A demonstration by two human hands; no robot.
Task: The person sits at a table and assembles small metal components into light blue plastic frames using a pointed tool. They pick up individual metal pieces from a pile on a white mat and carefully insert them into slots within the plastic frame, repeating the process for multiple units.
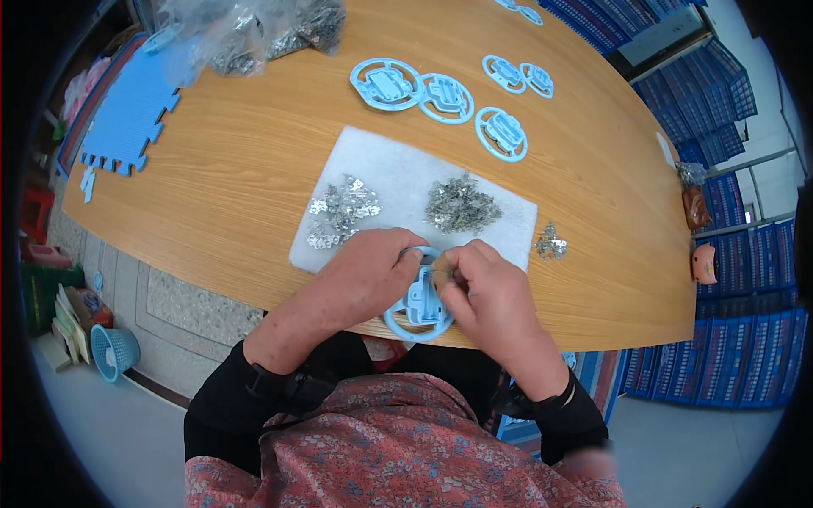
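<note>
A light-blue plastic wheel-shaped part [415, 323] with a boxy centre is held at the table's near edge, between my hands. My left hand [364, 273] grips its upper rim between thumb and fingers. My right hand [484, 292] is pinched closed over the part's upper right, holding something tiny and thin that I cannot make out. Just beyond my hands lies a white foam sheet [406, 157]. On it are a loose pile of flat silvery metal pieces [343, 210] at the left and a denser pile of small metal pieces [461, 205] at the right.
More small metal pieces [550, 242] lie right of the sheet. Several blue wheel-shaped parts [501, 134] rest farther back on the wooden table [229, 169]. Clear bags of metal pieces [271, 38] and a blue foam mat [131, 106] sit at far left. Stacked blue crates [720, 347] stand right.
</note>
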